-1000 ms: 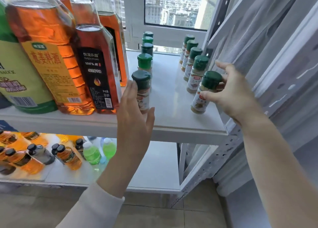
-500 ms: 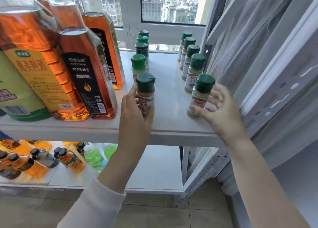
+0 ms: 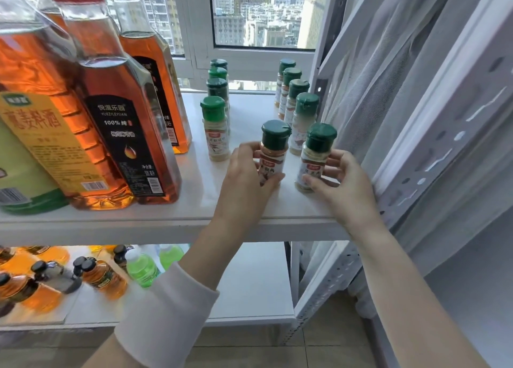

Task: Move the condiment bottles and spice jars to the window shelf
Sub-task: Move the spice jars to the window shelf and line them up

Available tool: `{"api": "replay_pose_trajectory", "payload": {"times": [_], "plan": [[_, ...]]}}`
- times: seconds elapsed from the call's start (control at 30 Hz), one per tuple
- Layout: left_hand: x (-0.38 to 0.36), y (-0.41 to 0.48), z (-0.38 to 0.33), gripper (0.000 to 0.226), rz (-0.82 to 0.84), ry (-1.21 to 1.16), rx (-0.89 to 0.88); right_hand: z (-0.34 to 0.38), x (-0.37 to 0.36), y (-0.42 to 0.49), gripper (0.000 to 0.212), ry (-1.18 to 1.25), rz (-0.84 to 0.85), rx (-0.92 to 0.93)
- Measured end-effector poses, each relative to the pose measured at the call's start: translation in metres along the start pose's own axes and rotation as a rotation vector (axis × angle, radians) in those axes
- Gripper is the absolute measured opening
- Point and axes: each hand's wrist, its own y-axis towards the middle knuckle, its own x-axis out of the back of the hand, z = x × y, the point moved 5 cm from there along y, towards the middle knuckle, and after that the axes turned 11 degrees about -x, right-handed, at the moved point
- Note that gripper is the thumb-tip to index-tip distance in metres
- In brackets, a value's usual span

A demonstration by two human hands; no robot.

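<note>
At least four large bottles [image 3: 116, 145] at left on window shelf [image 3: 200, 190]. We count four green-capped left-row jars [image 3: 214, 129], then four right-row jars [image 3: 305, 112]. Near front edge: left hand [image 3: 247, 184], fingers curled round ninth jar [image 3: 273, 151]; right hand [image 3: 347, 184] pinches tenth jar [image 3: 316, 159]. Both jars upright, just beside each other.

Your white window shelf [image 3: 194, 201] carries tall amber bottles [image 3: 116, 134] at its left end, beside a green-labelled bottle [image 3: 25, 173]. Further right, green-capped spice jars stand upright in a left row [image 3: 213, 129] and a right row [image 3: 302, 118], both running back toward the window. An orange-filled jar [image 3: 273, 156] and a pale-filled jar [image 3: 315, 159] stand nearest the front edge.
</note>
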Motion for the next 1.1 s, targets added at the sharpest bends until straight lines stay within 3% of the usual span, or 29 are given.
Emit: {"api": "replay_pose_trajectory", "payload": {"times": [0.43, 0.53, 0.63, 0.83, 1.0, 1.1], "plan": [[0.001, -0.003, -0.004, 0.07, -0.016, -0.018, -0.009, -0.002, -0.002, -0.002, 0.048, 0.018, 0.001, 0.02], [0.032, -0.005, -0.007, 0.052, -0.277, -0.158, -0.071, 0.002, 0.001, -0.006, 0.055, 0.094, -0.02, 0.014], [0.046, 0.001, 0.009, 0.04, -0.456, -0.222, 0.044, 0.011, 0.004, -0.008, 0.074, 0.152, -0.04, 0.021], [0.033, 0.029, 0.044, 0.062, -0.318, -0.12, 0.334, 0.02, 0.0, -0.002, 0.103, 0.195, -0.018, 0.007], [0.029, 0.041, 0.056, 0.04, -0.311, -0.092, 0.393, 0.021, -0.004, 0.005, 0.088, 0.215, 0.007, -0.027], [0.026, 0.051, 0.049, 0.036, -0.248, -0.073, 0.34, 0.016, -0.004, 0.009, 0.102, 0.241, 0.029, -0.038]]}}
